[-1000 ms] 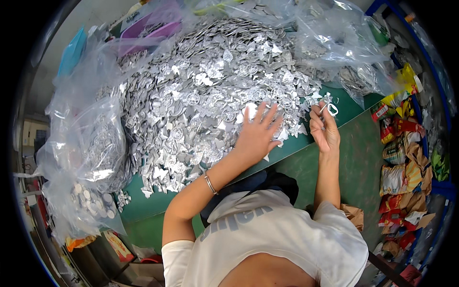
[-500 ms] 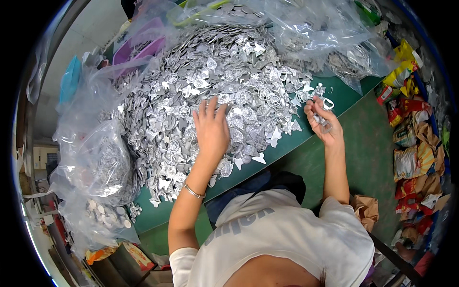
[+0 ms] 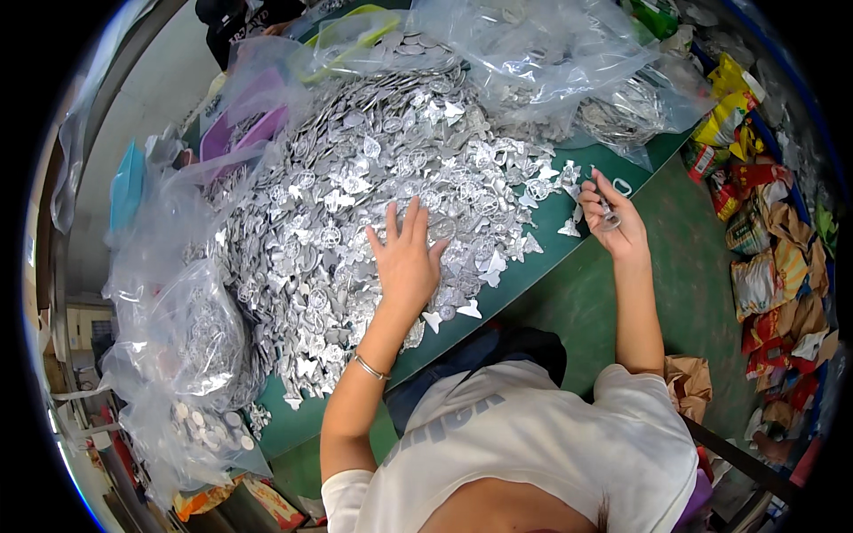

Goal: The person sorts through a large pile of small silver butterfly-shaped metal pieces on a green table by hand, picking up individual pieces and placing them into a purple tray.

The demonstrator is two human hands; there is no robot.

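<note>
At the far left, a blue tub point(image 3: 127, 186); next, a puffy clear bag point(image 3: 209, 346) with shiny bits inside, and farther back, a purple tub point(image 3: 213, 139); then, across the middle of the table point(image 3: 524, 277), a big pile of silver bits point(image 3: 329, 213); over its near part, the left hand point(image 3: 409, 262), fingers spread wide, seeming to grip nothing; hard to tell if pressing down; could push loose bits over the near edge, if sweeping too hard; could also get scratched by thin, pointy bits; farther right, a loose silver bit point(image 3: 569, 228), apart from the pile; beside it, the right hand point(image 3: 615, 222), fingers curled around a small shiny piece point(image 3: 608, 218); could drop that piece onto the floor point(image 3: 569, 306) from a loose grip, with the palm out past the table edge; just beside a finger, a pale loop point(image 3: 623, 187); hard to tell if touching; could fall from a bump; farthest right, bright packets point(image 3: 753, 233), well apart from both hands.
</note>
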